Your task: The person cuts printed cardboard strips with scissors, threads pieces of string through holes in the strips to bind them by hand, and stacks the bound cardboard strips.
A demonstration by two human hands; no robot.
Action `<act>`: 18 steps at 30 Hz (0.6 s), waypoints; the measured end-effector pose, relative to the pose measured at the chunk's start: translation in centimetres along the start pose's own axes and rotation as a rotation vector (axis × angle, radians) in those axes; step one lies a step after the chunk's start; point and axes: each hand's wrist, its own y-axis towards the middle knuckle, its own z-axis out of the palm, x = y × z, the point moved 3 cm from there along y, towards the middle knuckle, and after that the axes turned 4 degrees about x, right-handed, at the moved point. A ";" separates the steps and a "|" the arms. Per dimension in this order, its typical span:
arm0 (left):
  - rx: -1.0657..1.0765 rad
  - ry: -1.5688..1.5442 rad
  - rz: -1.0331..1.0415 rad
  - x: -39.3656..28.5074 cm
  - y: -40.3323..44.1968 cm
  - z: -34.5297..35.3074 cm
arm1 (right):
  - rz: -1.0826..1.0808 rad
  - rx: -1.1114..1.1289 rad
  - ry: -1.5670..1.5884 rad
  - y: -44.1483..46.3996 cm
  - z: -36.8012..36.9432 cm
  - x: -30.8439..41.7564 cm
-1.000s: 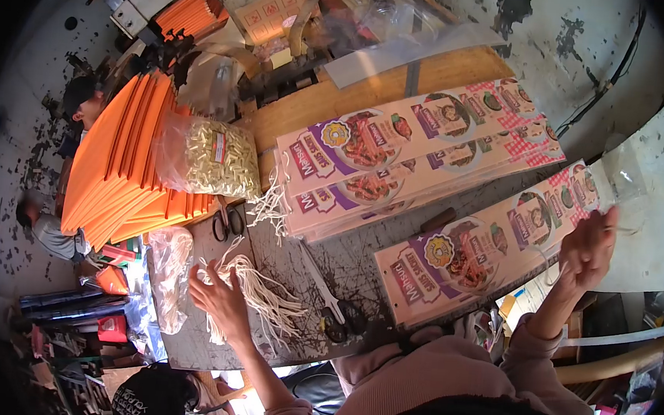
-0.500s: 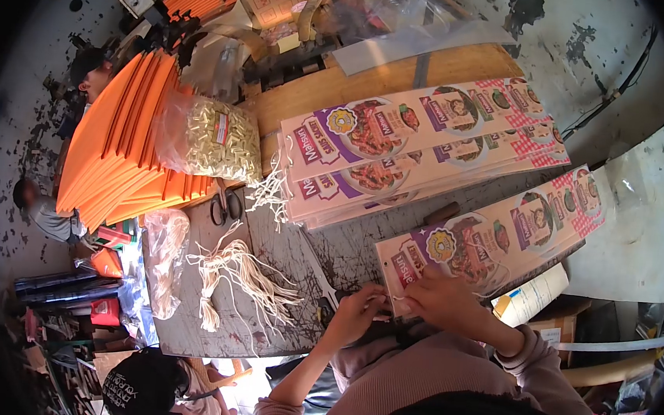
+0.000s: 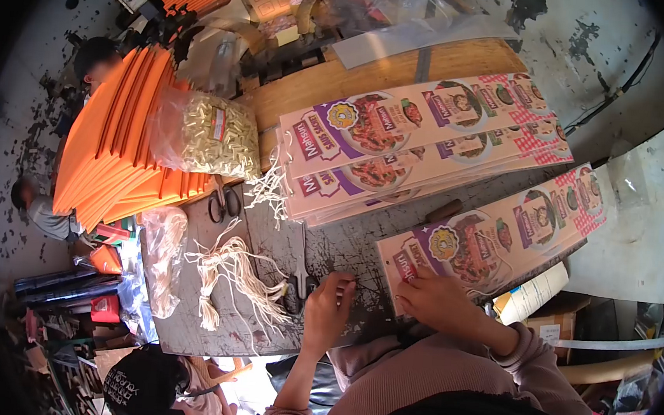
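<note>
My right hand (image 3: 438, 300) lies over the left end of a long printed card (image 3: 538, 220), its fingers pressed together at the card's corner. What those fingers pinch is hidden. A thin white cord (image 3: 505, 262) loops across this card and runs toward the hand. My left hand (image 3: 328, 310) is apart from the card, above the table, with loosely bent fingers and nothing visible in them. Just left of it lies a pair of scissors (image 3: 301, 271), blades pointing away from me. Farther left is a bundle of cream cords (image 3: 241, 274).
More printed cards (image 3: 424, 129) are stacked behind, with white cord ends (image 3: 271, 191) at their left side. A bag of gold-coloured pieces (image 3: 217, 132) leans by orange folders (image 3: 123, 136). Dark-handled scissors (image 3: 225, 203) lie below it. A person in a black cap (image 3: 142, 388) sits near the table's front edge.
My left hand has left the card's corner and moved left. The scissors beside it have shifted left and turned straighter. My right hand stays at the card's end.
</note>
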 end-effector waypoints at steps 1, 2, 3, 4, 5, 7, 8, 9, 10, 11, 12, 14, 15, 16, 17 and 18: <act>-0.093 0.108 0.060 -0.1 0.0 -0.4 | -0.003 0.000 0.001 0.1 0.2 0.0; -0.074 0.126 0.082 -0.1 -0.2 -0.3 | -0.003 0.016 0.006 0.1 0.6 -0.1; -0.077 0.127 0.080 -0.1 -0.4 0.1 | -0.002 0.033 0.011 0.2 0.9 -0.2; 0.058 -0.016 0.056 -0.2 -0.5 1.1 | -0.005 0.034 0.012 0.2 1.1 -0.2; 0.193 -0.160 0.034 -0.4 -0.6 2.2 | -0.003 0.041 0.011 0.2 1.3 -0.3; 0.222 -0.171 0.010 -0.7 -0.5 3.2 | 0.002 0.046 0.006 0.2 1.0 -0.3; 0.255 -0.181 -0.015 -0.8 -0.5 3.7 | 0.017 0.069 0.035 0.2 0.6 -0.2; 0.289 -0.190 -0.040 -0.8 -0.5 4.0 | 0.034 0.092 0.065 0.2 0.4 -0.1; 0.295 -0.190 -0.038 -0.7 -0.4 4.1 | 0.039 0.091 0.065 0.0 0.4 -0.2; 0.301 -0.204 -0.078 -0.1 -0.4 4.2 | 0.049 0.087 0.065 0.0 0.5 -0.3; 0.306 -0.218 -0.119 0.4 -0.4 4.2 | 0.055 0.084 0.066 -0.1 0.5 -0.3; 0.197 -0.092 -0.037 1.0 -0.6 3.8 | 0.097 0.111 0.069 -0.5 0.9 -0.9; 0.091 0.037 0.046 0.8 -0.7 3.3 | 0.143 0.135 0.072 -0.7 1.0 -1.2; 0.089 0.038 0.045 0.6 -0.6 3.2 | 0.141 0.134 0.073 -0.8 0.9 -1.4; 0.060 0.083 0.079 0.2 -0.6 3.1 | 0.114 0.129 0.065 -0.8 0.6 -1.5; 0.030 0.128 0.112 -0.3 -0.7 2.9 | 0.087 0.125 0.057 -0.7 0.5 -1.5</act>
